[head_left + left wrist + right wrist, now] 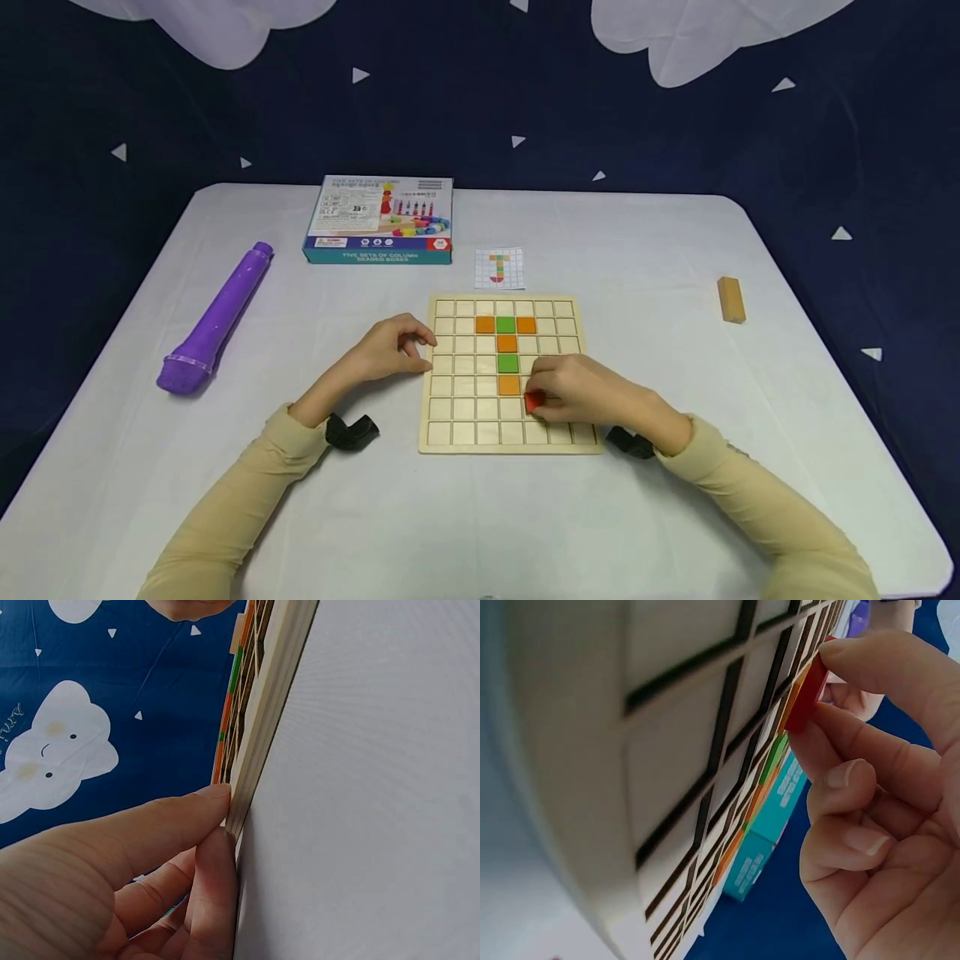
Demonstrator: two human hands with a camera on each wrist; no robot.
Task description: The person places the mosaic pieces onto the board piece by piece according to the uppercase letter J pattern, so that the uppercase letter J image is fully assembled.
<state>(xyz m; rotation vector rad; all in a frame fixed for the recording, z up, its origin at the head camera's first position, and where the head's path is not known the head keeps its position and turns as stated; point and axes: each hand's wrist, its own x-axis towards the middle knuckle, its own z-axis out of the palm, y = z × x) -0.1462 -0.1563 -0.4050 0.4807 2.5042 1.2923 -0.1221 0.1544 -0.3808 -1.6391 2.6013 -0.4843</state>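
A square wooden grid board [462, 409] lies flat on the white table, with orange tiles [507, 343] and green tiles [508, 363] set in its cells in a T shape. My right hand [588, 388] pinches a red tile [808, 697] between thumb and fingers, over the board's lower middle, right below the lowest orange tile. The tile's outline is partly hidden by the fingers. At the board's left edge, the thumb and fingertips of my left hand [384, 348] touch the side; nothing is lifted in that hand.
Behind the board lies a small pattern card [499, 268] printed with coloured squares and a red curved base. A teal-edged toy box [378, 221] stands farther back. To the left is a purple toy microphone [217, 317]; to the right, a wooden block [731, 300].
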